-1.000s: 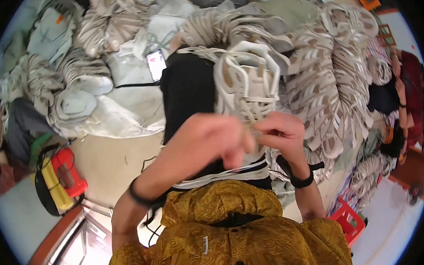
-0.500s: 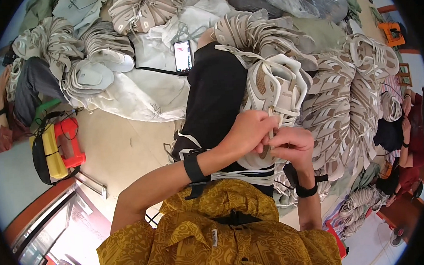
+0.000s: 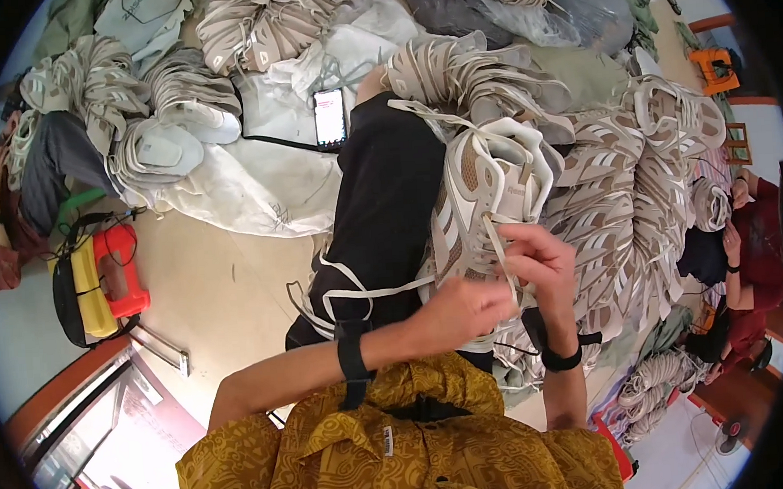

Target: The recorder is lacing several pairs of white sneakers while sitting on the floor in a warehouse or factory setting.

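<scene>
A beige and white shoe upper [image 3: 469, 190] lies across my right thigh, toe end toward me, with its tongue and collar facing away. A flat cream shoelace [image 3: 498, 241] rises from its eyelets and runs down between my hands. My right hand [image 3: 543, 262] is closed, thumb and fingers pinching at this lace over the front of the upper. Closer to my body, my left hand [image 3: 467, 313] is closed at the lower stretch of the same lace, slightly blurred. Another loose lace [image 3: 372, 292] loops across the black cloth on my leg.
Stacked shoe uppers [image 3: 604, 205] crowd my right side, with more uppers [image 3: 480, 73] beyond my knee. A phone [image 3: 330, 118] rests on white sacking. At left stands a red and yellow stool [image 3: 111, 279]. Other people [image 3: 754, 240] sit at the far right.
My left hand has moved from the eyelets down toward my body. The lace now stretches between my hands, and another lace loop has spread over the black cloth at left.
</scene>
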